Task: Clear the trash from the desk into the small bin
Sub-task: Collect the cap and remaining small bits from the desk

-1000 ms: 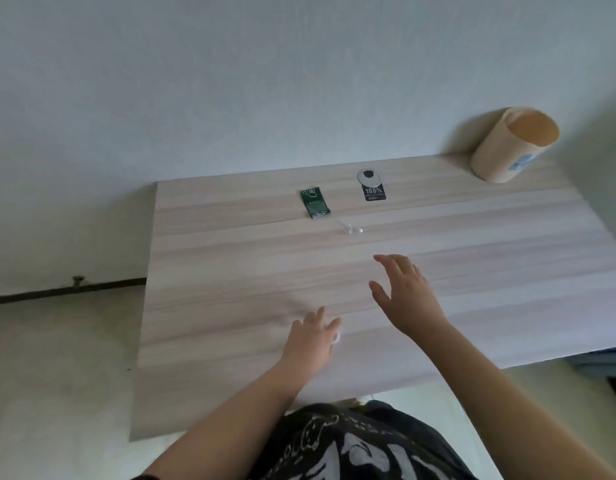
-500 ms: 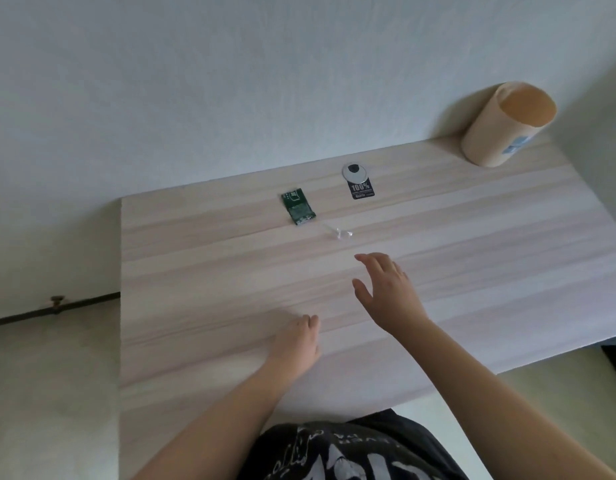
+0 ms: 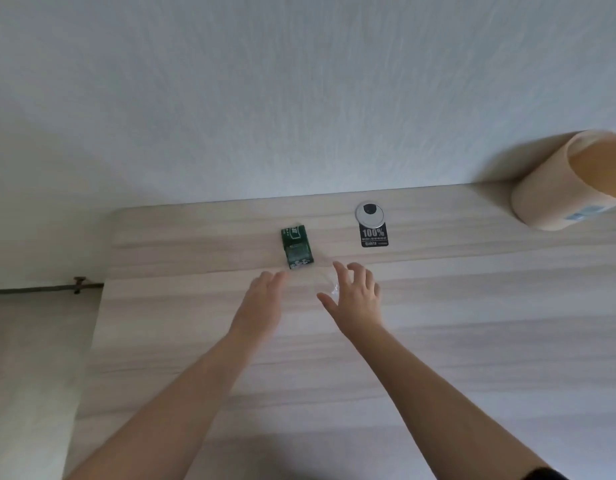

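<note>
A small green wrapper (image 3: pixel 296 248) lies flat on the pale wooden desk (image 3: pixel 473 323) near its back edge. Just below and left of it is my left hand (image 3: pixel 261 303), fingers together and stretched forward, holding nothing. My right hand (image 3: pixel 357 296) hovers open with spread fingers over a tiny clear scrap of plastic (image 3: pixel 334 289), which shows between thumb and forefinger. I cannot tell whether the fingers touch it. The small tan bin (image 3: pixel 573 181) stands at the desk's far right corner against the wall, its mouth facing me.
A round grey cable cap (image 3: pixel 369 213) with a black "100%" sticker (image 3: pixel 374 234) below it sits at the back of the desk. A white wall rises behind. The desk's left edge drops to the floor, where a dark cable (image 3: pixel 40 289) runs along the wall.
Both hands have reached forward across the desk, the left to just below the green wrapper, the right over the clear scrap. The view has moved closer to the desk's back edge.
</note>
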`<state>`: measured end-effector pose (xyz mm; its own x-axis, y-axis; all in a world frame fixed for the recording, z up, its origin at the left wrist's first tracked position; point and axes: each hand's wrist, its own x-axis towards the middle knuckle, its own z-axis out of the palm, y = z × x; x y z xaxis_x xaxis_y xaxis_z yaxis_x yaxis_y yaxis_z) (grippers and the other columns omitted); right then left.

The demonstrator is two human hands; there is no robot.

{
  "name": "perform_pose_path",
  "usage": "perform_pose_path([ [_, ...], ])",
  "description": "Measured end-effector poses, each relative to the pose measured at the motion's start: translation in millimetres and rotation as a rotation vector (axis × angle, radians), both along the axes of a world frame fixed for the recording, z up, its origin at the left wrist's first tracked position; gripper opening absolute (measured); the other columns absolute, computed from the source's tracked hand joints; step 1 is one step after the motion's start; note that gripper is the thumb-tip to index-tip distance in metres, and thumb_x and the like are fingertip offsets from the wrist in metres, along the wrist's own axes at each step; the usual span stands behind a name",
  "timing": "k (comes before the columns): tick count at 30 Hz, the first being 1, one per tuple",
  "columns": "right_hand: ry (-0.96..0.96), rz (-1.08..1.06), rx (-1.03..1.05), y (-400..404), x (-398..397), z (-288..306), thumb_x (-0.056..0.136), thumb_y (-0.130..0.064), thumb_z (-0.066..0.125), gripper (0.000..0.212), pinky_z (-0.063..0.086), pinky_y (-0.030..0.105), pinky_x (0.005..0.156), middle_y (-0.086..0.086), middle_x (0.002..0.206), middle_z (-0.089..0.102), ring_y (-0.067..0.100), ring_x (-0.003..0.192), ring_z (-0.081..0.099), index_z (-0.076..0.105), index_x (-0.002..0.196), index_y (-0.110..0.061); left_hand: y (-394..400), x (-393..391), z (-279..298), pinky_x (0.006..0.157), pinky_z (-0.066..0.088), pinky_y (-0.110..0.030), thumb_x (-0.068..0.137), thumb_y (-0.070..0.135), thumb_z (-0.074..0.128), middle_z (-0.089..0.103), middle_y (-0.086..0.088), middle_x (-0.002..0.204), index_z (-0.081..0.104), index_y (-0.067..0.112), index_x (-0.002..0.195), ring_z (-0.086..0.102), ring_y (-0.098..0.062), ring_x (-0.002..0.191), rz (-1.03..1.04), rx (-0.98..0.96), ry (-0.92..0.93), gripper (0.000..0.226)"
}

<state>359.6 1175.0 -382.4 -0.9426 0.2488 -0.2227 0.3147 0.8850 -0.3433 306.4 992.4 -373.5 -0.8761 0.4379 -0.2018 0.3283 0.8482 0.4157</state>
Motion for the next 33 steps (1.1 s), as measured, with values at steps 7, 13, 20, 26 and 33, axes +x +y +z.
perform_pose_path([
  [7, -0.066, -0.013, -0.094, 7.6, -1.3, -33.6, 0.085, -0.007, 0.057, 0.026, 0.040, 0.037, 0.082, 0.010, 0.111, 0.049, 0.032, 0.103, 0.045, 0.055, 0.109, -0.016, 49.2, -55.9, -9.0, 0.070, 0.050, -0.045, 0.093, 0.032, 0.044, 0.059, -0.018, 0.100, 0.040, 0.011, 0.129, 0.057, -0.037, 0.090, 0.143, -0.073, 0.041, 0.042],
  [13, 0.056, -0.011, -0.310, 33.8, 11.7, -42.7, 0.088, 0.004, 0.052, 0.027, 0.038, 0.028, 0.067, 0.006, 0.101, 0.061, 0.024, 0.097, 0.053, 0.063, 0.106, -0.013, 65.0, -79.6, -33.6, 0.079, 0.049, -0.044, 0.080, 0.074, 0.040, 0.049, -0.020, 0.123, -0.005, 0.028, 0.147, 0.051, -0.036, 0.106, 0.060, -0.310, -0.087, 0.093],
  [20, 0.131, -0.036, -0.385, 35.6, 24.2, -32.0, 0.093, -0.004, 0.048, 0.027, 0.035, 0.023, 0.071, 0.005, 0.101, 0.063, 0.021, 0.092, 0.057, 0.059, 0.116, -0.015, 67.7, -78.7, -44.3, 0.077, 0.048, -0.042, 0.088, 0.065, 0.038, 0.051, -0.021, 0.116, 0.026, 0.018, 0.138, 0.052, -0.038, 0.100, 0.080, -0.373, 0.008, 0.070],
  [26, 0.116, -0.182, -0.389, 31.2, 38.7, -16.6, 0.099, -0.016, 0.039, 0.020, 0.039, 0.031, 0.070, 0.007, 0.099, 0.060, 0.026, 0.088, 0.055, 0.057, 0.107, -0.013, 48.2, -48.9, -46.4, 0.066, 0.046, -0.044, 0.097, 0.039, 0.039, 0.056, -0.020, 0.101, 0.054, 0.008, 0.109, 0.055, -0.038, 0.092, -0.007, -0.363, 0.102, 0.036],
  [33, 0.010, -0.261, -0.255, 27.9, 81.2, 15.9, 0.093, -0.050, 0.041, 0.042, 0.030, 0.030, 0.042, -0.005, 0.055, 0.046, 0.014, 0.050, 0.045, 0.038, 0.063, -0.022, 15.5, -0.1, -30.2, 0.061, 0.046, -0.034, 0.096, 0.048, 0.030, 0.070, -0.015, 0.084, 0.067, 0.013, 0.081, 0.066, -0.035, 0.080, -0.051, -0.382, -0.097, 0.054],
])
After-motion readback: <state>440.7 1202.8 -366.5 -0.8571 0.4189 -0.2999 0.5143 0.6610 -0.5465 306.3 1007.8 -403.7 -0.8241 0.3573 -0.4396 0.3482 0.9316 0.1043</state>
